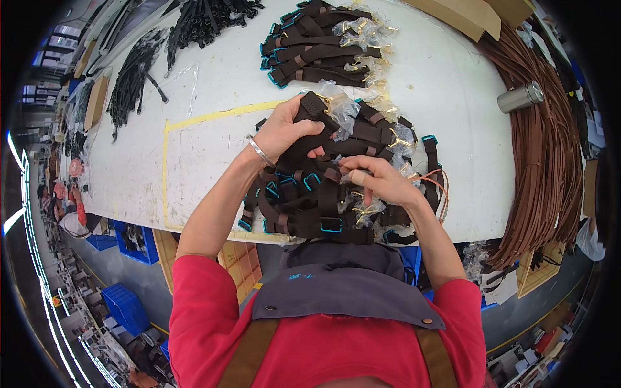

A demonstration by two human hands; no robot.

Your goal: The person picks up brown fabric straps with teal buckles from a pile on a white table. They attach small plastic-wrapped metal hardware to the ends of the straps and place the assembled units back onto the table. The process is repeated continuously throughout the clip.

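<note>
Your left grip (284, 132) is clamped on a dark brown webbing strap (314, 105) above the tabletop (204, 155); I cannot tell whether your right grip (385, 181) pinches anything.

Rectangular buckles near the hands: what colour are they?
The buckles are turquoise, clearest in the head view.

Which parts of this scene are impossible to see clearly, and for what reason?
All in the head view:
Dark strap in the left hand: partly hidden by thumb and fingers.
Right hand: its own fingers hide whether it grips anything.
Cardboard box, top right: cut off by the upper edge.
Co-worker, far left: too small to tell the work being done.
</note>
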